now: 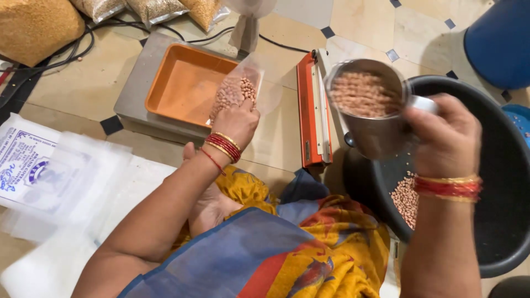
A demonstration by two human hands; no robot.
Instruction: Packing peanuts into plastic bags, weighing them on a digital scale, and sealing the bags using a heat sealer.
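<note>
My left hand (237, 118) grips a clear plastic bag (243, 88) partly filled with peanuts, holding it above the orange tray (182, 83) on a grey weighing scale (135, 91). My right hand (444, 138) holds the handle of a steel mug (370, 118) full of peanuts, raised and tilted toward the bag, about a hand's width to its right. Below the mug stands a big black tub (497, 182) with more peanuts (406, 198) at its bottom.
An orange heat sealer (313, 110) lies between the scale and the tub. A stack of empty clear bags (49, 176) lies on the floor at left. Filled sacks (33, 25) and black cables run along the top left. A blue container (499, 41) stands top right.
</note>
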